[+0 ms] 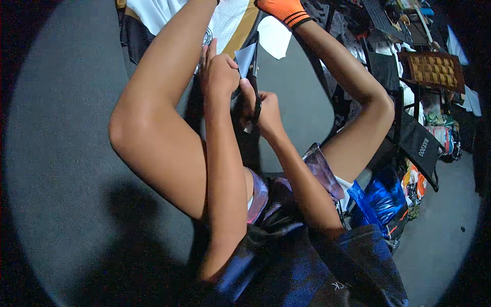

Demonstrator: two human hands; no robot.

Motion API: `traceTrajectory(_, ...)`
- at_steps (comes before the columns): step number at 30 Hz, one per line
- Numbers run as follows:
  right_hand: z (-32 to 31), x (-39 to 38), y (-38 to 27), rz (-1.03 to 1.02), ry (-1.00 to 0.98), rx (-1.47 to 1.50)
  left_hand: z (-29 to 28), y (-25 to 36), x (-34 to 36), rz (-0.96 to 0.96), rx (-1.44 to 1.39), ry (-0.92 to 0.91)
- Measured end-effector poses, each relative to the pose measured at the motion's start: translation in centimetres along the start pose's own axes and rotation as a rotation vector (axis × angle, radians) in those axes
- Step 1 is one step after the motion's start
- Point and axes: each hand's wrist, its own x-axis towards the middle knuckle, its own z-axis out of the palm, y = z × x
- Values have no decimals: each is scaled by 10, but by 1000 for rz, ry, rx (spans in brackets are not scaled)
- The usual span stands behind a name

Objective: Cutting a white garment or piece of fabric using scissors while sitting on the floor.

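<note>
My right hand (266, 110) is closed round the black handles of a pair of scissors (257, 97), whose blades point away from me. Close beside it on the left, my left hand (220, 74) has its thumb at the edge of a small white piece (246, 57), which lies along the blades. I cannot tell whether that piece is paper or cloth. Fingers of the left hand stretch over a white, gold and black garment (163, 15) bearing a round dark emblem (207, 37). Another white piece (274, 38) with a curved edge lies just beyond the scissors.
My bare legs bend out on both sides, and an orange sock (286, 11) shows on the right foot. The floor (66, 102) is dark grey. Along the right stand a black folding chair (417, 148), a woven brown panel (434, 70), a shiny blue bag (381, 197) and mixed clutter.
</note>
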Motion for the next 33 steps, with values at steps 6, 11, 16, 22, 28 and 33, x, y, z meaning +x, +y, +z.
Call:
traceTrajectory(6, -1, 5, 4, -18, 21, -52, 0, 0, -3, -12, -18, -7)
traceTrajectory(11, 0, -4, 0, -4, -5, -47, -3, 1, -3, -20, -31, -7)
traceTrajectory(16, -2, 0, 1, 21, -23, -8, -4, -1, -7, -36, -42, -12)
traceTrajectory(22, 3, 6, -3, -14, 11, -23, -6, -4, -11, -54, -57, -15)
traceTrajectory(28, 2, 12, 1, -33, 35, -39, -6, -2, -13, -66, -78, -23)
traceTrajectory(33, 4, 7, -3, -12, -7, 11, -7, 0, -14, -74, -95, -25)
